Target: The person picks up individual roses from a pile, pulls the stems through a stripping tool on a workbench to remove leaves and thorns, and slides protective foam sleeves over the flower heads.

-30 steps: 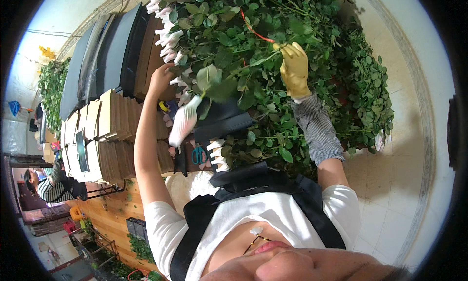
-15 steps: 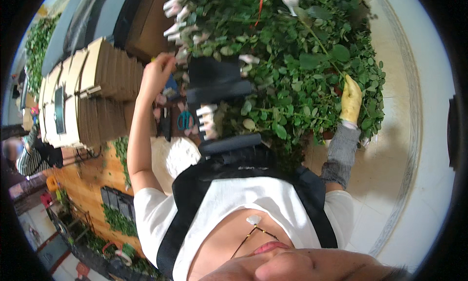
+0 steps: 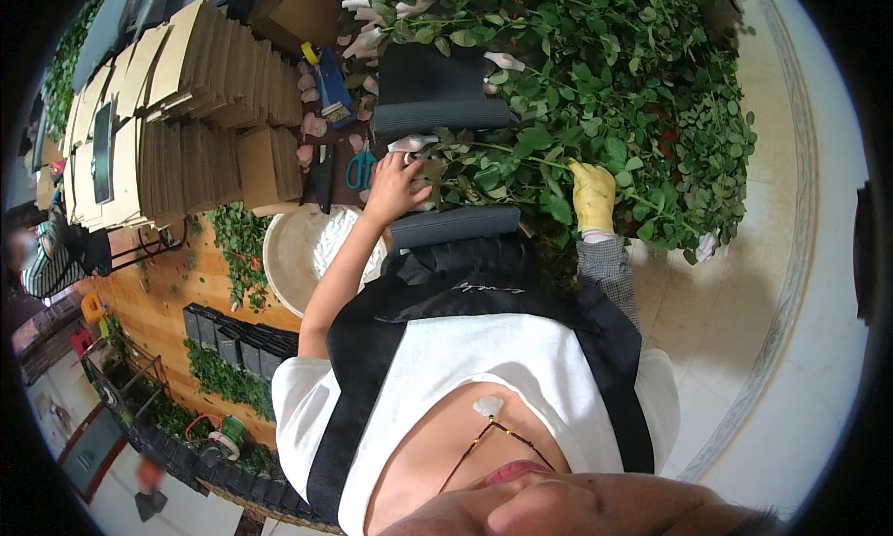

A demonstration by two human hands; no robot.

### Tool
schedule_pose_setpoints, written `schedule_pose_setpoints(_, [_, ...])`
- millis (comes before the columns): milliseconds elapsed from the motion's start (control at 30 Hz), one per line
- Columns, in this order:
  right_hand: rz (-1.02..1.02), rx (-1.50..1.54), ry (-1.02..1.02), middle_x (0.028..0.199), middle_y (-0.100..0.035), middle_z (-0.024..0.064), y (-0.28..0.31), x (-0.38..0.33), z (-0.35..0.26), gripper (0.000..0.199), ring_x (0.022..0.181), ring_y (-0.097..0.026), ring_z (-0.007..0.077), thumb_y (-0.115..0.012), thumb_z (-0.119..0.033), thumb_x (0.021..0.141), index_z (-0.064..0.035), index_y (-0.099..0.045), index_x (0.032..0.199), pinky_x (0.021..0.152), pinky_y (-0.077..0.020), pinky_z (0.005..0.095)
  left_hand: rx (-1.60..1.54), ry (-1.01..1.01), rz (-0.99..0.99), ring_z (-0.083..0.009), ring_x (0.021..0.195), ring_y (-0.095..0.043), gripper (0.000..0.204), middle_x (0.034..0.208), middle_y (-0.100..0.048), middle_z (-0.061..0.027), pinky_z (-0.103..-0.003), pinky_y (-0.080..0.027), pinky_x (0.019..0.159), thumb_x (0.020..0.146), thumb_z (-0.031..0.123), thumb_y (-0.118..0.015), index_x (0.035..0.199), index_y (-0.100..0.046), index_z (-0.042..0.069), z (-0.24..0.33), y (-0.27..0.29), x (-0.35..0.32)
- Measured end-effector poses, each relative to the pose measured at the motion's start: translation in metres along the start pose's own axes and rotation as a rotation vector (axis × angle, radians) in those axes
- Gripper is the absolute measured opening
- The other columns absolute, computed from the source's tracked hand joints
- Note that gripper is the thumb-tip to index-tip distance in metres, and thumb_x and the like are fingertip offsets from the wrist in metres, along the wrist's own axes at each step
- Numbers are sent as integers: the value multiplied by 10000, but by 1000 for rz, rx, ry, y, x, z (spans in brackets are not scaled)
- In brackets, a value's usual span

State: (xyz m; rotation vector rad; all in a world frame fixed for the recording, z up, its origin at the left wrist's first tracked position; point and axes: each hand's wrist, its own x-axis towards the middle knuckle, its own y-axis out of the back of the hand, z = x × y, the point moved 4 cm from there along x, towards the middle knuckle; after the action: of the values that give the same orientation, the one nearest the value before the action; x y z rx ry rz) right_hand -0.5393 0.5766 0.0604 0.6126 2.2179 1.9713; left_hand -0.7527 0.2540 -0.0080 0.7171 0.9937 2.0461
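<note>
My bare left hand (image 3: 395, 190) rests with fingers apart on pale rose heads at the left end of a leafy bundle. A netted rose bud (image 3: 412, 143) lies just beyond its fingertips. My right hand, in a yellow glove (image 3: 593, 197), is closed around a green rose stem (image 3: 544, 161) at the bundle's right part. The stem runs left through leaves toward the bud; its exact end is hidden. A dark ribbed wrap sheet (image 3: 442, 117) lies behind the bundle, and its rolled near edge (image 3: 456, 226) is in front, close to my apron.
Teal-handled scissors (image 3: 360, 170), a black-handled tool (image 3: 324, 178) and a blue box (image 3: 332, 85) sit on the table's left. Cardboard stacks (image 3: 200, 154) stand farther left. A bucket (image 3: 274, 257) holds white nets (image 3: 332, 241). More roses (image 3: 651, 80) cover the far side. Another person (image 3: 51, 257) is at far left.
The right hand has brought the netted rose down and left, laying it over the near bundle. The left hand has moved from the far left down onto the rose heads. The view has shifted.
</note>
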Motion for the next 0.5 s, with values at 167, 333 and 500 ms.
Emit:
schedule_pose_setpoints(167, [146,-120,-7,834,-679,135,7,8,-24,221,814,-647,324,-582,-38,777,-20,-721,948,798,-496,446,-35,6,73,-372,1129,-509,511,1174,-540,-175,-470,-424,958,727,286,-793,1183,-664,94,2,-2,-6])
schedule_pose_setpoints(333, [211,-15,53,775,-620,98,-3,13,-15,263,750,-613,321,-622,-110,734,-50,-711,974,721,-466,448,312,-102,-147,-314,1223,-507,534,1282,-566,-152,-486,-368,1061,680,312,-803,1121,-673,41,15,11,2])
schedule_pose_setpoints(500, [343,195,-49,848,-595,134,-76,-10,13,292,814,-564,323,-603,-32,714,-9,-676,995,808,-452,430,29,-131,-106,-332,1218,-498,493,1275,-566,-126,-480,-347,1066,712,261,-774,1135,-641,45,5,-1,14])
